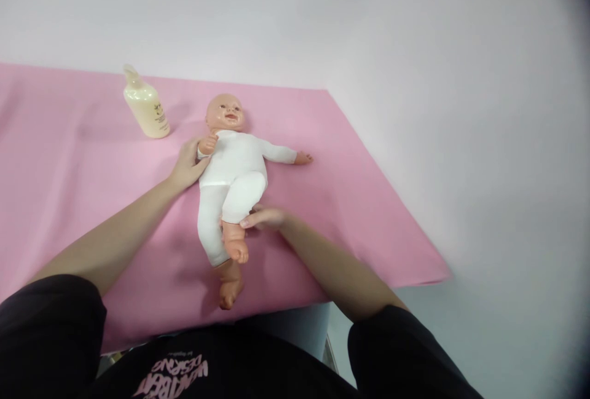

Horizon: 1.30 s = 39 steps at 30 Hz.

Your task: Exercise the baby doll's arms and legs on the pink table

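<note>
A baby doll [235, 156] with a white cloth body lies face up, its head toward the wall and its feet toward me. My left hand [188, 164] is against the doll's side and arm on the left, its fingers partly hidden behind that arm. The thumb lies along the doll's side. Around the doll's raised, bent leg my right hand [265, 217] is closed, thumb in front near the ankle and the other fingers hidden behind. The doll's other leg stretches down near the front edge, and its other arm reaches out to the right.
A cream-coloured pump bottle [148, 107] stands at the back left, beyond my left hand. Pink cloth [318, 233] covers the table, whose right edge slants toward me. A pale wall [286, 18] rises behind and to the right.
</note>
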Motion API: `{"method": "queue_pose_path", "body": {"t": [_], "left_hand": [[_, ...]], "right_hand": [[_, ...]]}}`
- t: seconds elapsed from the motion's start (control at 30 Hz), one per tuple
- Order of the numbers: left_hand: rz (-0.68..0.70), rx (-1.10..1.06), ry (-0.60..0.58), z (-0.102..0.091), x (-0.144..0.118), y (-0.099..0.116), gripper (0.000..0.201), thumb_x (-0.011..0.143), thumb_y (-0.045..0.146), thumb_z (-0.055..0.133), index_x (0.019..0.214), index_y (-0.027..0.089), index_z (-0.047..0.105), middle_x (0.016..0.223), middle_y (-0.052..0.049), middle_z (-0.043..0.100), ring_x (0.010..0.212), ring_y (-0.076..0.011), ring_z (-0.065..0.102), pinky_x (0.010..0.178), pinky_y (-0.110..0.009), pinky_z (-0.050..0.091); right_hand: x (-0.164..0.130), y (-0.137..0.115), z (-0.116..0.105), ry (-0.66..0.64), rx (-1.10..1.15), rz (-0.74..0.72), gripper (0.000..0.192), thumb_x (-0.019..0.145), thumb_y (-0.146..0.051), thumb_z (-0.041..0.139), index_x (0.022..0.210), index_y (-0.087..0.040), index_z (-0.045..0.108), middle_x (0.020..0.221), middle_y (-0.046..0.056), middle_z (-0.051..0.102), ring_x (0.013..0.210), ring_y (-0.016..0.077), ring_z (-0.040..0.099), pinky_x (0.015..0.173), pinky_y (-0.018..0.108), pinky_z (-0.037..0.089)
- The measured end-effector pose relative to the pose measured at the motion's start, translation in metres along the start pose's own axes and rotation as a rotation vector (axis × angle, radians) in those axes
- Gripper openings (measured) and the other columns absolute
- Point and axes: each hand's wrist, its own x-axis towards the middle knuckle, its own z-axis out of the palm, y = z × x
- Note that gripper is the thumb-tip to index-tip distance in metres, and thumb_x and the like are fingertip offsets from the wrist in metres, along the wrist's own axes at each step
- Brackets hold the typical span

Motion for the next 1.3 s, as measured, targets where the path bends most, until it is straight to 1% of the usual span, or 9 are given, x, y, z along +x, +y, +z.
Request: {"method": "queue_pose_path", "body": {"t": [0.27, 0.5, 0.63, 0.8, 0.97, 1.03, 1.13, 1.2, 1.3], "left_hand": [[0.010, 0.001, 0.014, 0.001, 0.000, -0.001, 0.056, 0.093, 0.061, 0.055, 0.130, 0.019, 0.058, 0.124, -0.016, 0.068, 0.117, -0.0338, 0.064, 0.108, -0.055, 0.048], [0.016, -0.005, 0.020, 0.001, 0.000, -0.002, 0.053, 0.093, 0.058, 0.059, 0.130, 0.020, 0.059, 0.126, -0.015, 0.068, 0.118, -0.0335, 0.064, 0.108, -0.054, 0.048], [0.050, -0.028, 0.038, 0.002, 0.000, -0.004, 0.050, 0.093, 0.054, 0.061, 0.129, 0.020, 0.059, 0.124, -0.015, 0.069, 0.116, -0.0340, 0.065, 0.106, -0.054, 0.048], [0.067, -0.017, 0.035, 0.003, 0.000, -0.005, 0.047, 0.095, 0.053, 0.058, 0.129, 0.020, 0.059, 0.124, -0.015, 0.069, 0.116, -0.0342, 0.064, 0.105, -0.055, 0.048], [0.039, -0.005, 0.011, 0.002, -0.001, -0.004, 0.051, 0.095, 0.055, 0.058, 0.132, 0.021, 0.057, 0.127, -0.015, 0.068, 0.119, -0.0338, 0.063, 0.108, -0.055, 0.047], [0.040, 0.003, 0.016, 0.002, -0.001, -0.004, 0.052, 0.094, 0.056, 0.058, 0.132, 0.020, 0.057, 0.127, -0.015, 0.068, 0.119, -0.0339, 0.063, 0.107, -0.055, 0.048], [0.045, 0.010, 0.027, 0.003, -0.001, -0.004, 0.052, 0.094, 0.057, 0.058, 0.130, 0.019, 0.057, 0.125, -0.015, 0.069, 0.117, -0.0339, 0.064, 0.106, -0.055, 0.048], [0.051, 0.008, 0.030, 0.003, -0.001, -0.005, 0.053, 0.094, 0.057, 0.057, 0.130, 0.019, 0.057, 0.125, -0.015, 0.069, 0.117, -0.0336, 0.064, 0.106, -0.055, 0.049], [0.057, 0.005, 0.034, 0.004, 0.000, -0.005, 0.052, 0.094, 0.056, 0.056, 0.131, 0.019, 0.057, 0.125, -0.015, 0.069, 0.117, -0.0329, 0.065, 0.106, -0.054, 0.049]], "right_hand": [[-0.001, -0.003, 0.002, -0.012, 0.008, 0.014, 0.047, 0.076, -0.045, 0.086, 0.104, -0.012, 0.068, 0.098, 0.008, 0.073, 0.088, 0.0173, 0.064, 0.070, 0.026, 0.046], [-0.001, 0.001, -0.001, -0.022, -0.012, 0.008, 0.048, 0.076, -0.047, 0.086, 0.103, -0.012, 0.068, 0.097, 0.007, 0.073, 0.086, 0.0168, 0.066, 0.073, 0.026, 0.048], [-0.001, 0.000, -0.001, -0.041, -0.042, 0.002, 0.051, 0.077, -0.049, 0.085, 0.106, -0.010, 0.069, 0.102, 0.010, 0.074, 0.091, 0.0180, 0.067, 0.074, 0.027, 0.048], [-0.001, -0.003, 0.000, -0.080, -0.020, -0.015, 0.052, 0.076, -0.053, 0.082, 0.104, -0.011, 0.069, 0.101, 0.012, 0.076, 0.086, 0.0175, 0.066, 0.071, 0.027, 0.048], [0.001, -0.002, -0.001, -0.106, 0.085, -0.077, 0.057, 0.074, -0.057, 0.077, 0.107, -0.012, 0.065, 0.091, 0.012, 0.077, 0.087, 0.0247, 0.072, 0.078, 0.036, 0.054], [0.001, -0.002, -0.001, -0.027, 0.125, -0.131, 0.054, 0.078, -0.057, 0.073, 0.107, -0.012, 0.065, 0.087, 0.010, 0.076, 0.082, 0.0243, 0.072, 0.076, 0.036, 0.054], [0.002, -0.006, -0.001, 0.243, 0.165, -0.241, 0.042, 0.089, -0.054, 0.060, 0.100, -0.014, 0.067, 0.083, 0.009, 0.073, 0.075, 0.0200, 0.069, 0.072, 0.033, 0.053], [0.004, -0.009, -0.002, 0.402, 0.181, -0.281, 0.042, 0.094, -0.053, 0.053, 0.093, -0.015, 0.069, 0.079, 0.008, 0.071, 0.069, 0.0175, 0.065, 0.069, 0.032, 0.053], [0.007, -0.012, -0.002, 0.508, 0.205, -0.286, 0.043, 0.094, -0.054, 0.053, 0.088, -0.015, 0.071, 0.075, 0.006, 0.068, 0.064, 0.0158, 0.061, 0.066, 0.031, 0.054]]}}
